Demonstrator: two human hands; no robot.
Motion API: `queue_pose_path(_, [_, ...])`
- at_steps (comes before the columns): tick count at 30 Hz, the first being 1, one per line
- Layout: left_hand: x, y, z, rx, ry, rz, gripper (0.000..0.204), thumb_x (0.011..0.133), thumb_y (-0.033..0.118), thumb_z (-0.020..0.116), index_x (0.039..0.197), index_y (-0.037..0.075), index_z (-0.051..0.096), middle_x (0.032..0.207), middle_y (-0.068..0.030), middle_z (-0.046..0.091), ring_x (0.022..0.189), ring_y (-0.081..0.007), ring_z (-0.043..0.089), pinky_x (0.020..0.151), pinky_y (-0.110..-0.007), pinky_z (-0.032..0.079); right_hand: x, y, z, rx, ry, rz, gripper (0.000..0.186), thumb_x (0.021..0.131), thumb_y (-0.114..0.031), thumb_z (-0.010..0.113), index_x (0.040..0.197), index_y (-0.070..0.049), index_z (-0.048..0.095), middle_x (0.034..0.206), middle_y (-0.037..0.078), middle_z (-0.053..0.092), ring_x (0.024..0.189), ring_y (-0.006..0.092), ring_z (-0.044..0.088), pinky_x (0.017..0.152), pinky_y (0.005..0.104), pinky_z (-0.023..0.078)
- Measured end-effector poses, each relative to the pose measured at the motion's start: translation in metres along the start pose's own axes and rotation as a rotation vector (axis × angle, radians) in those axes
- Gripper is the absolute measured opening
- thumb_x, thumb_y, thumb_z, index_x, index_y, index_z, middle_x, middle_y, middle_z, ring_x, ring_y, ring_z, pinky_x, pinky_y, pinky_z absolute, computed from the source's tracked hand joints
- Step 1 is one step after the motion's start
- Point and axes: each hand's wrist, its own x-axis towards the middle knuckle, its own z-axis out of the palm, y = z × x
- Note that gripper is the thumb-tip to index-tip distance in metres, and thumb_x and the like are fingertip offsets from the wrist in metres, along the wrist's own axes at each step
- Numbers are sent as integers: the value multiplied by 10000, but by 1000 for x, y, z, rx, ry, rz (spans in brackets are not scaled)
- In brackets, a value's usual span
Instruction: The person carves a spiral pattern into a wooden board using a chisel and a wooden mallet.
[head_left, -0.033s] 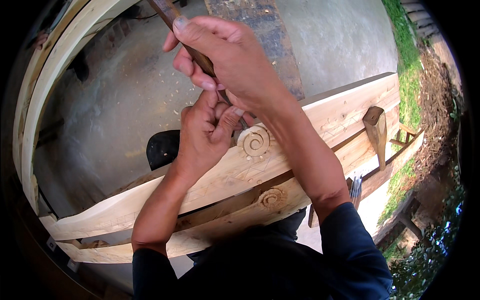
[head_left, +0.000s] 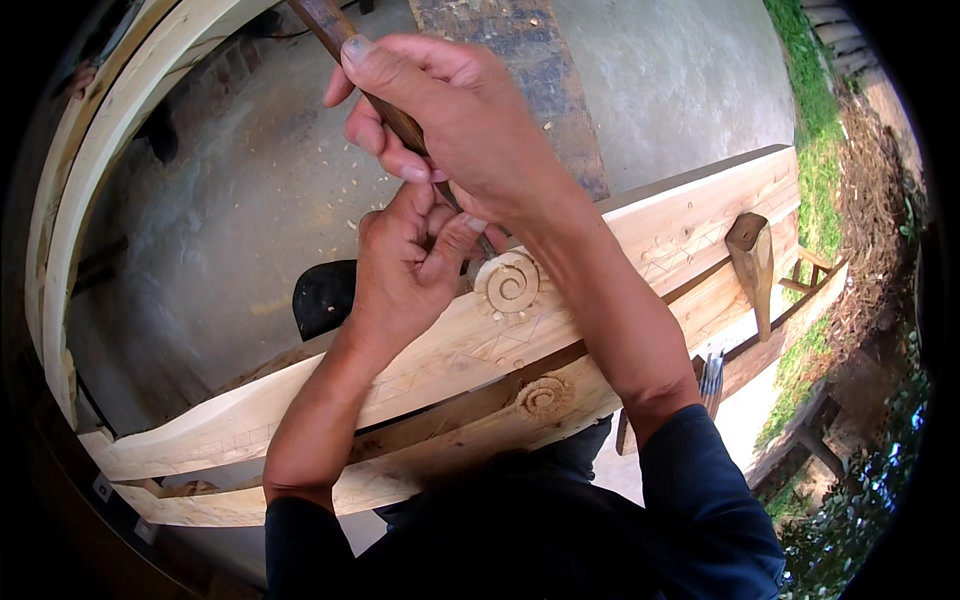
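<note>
A carving chisel (head_left: pixel 398 122) with a dark wooden handle slants down toward a pale wooden beam (head_left: pixel 430 375). My right hand (head_left: pixel 485 130) is closed round the handle, its thumb lying along the top. Lower down, my left hand (head_left: pixel 400 275) pinches the metal shank near the working end. The tip meets the upper left rim of a raised spiral carving (head_left: pixel 512 284) on the beam; my left fingers partly hide it. Small chips lie just under the spiral, and pencilled zigzag lines run along the beam. A second carved spiral (head_left: pixel 545 398) shows on the nearer beam.
On the right, a wooden mallet (head_left: pixel 752 265) lies across the beams. Several metal tools (head_left: pixel 712 375) stand beside my right forearm. Curved timber (head_left: pixel 80 180) rises at the left. A worn board (head_left: pixel 510 70) and shavings lie on the concrete floor; grass (head_left: pixel 815 140) borders it.
Both hands and the chisel have shifted very slightly to the left. The beams and the mallet stay where they were.
</note>
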Motion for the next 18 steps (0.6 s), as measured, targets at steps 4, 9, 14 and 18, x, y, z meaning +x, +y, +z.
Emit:
queue_pose_path(4, [-2,-2,-1,-6,1,-14,207,1114,114,577,1270,-19,550,1075,-107,757,976,-176,764,821,-318,653,3,3,2,-23,-23,9,334,1083,-338,643,1014,-22,722,722,28,641,519,43,457,480,214,338])
queue_pose_path(9, [-4,2,1,26,26,-21,201,1120,140,571,1253,-9,551,1062,-99,750,966,-172,763,812,-309,650,5,5,4,-46,-42,40,346,1063,-365,668,1006,-28,722,722,24,644,526,40,457,476,218,334])
queue_pose_path(14, [-2,0,3,8,49,-18,195,1121,150,572,1237,-5,548,1046,-94,746,945,-163,760,796,-298,646,8,8,2,-39,-20,72,348,1056,-367,669,991,-29,718,723,18,639,527,45,459,473,225,342])
queue_pose_path(18, [-2,-2,4,-3,62,-26,202,1117,149,582,1233,-12,548,1034,-97,748,916,-161,764,795,-296,646,13,10,-1,17,8,48,285,986,-252,673,901,16,720,675,61,655,514,90,519,458,276,406])
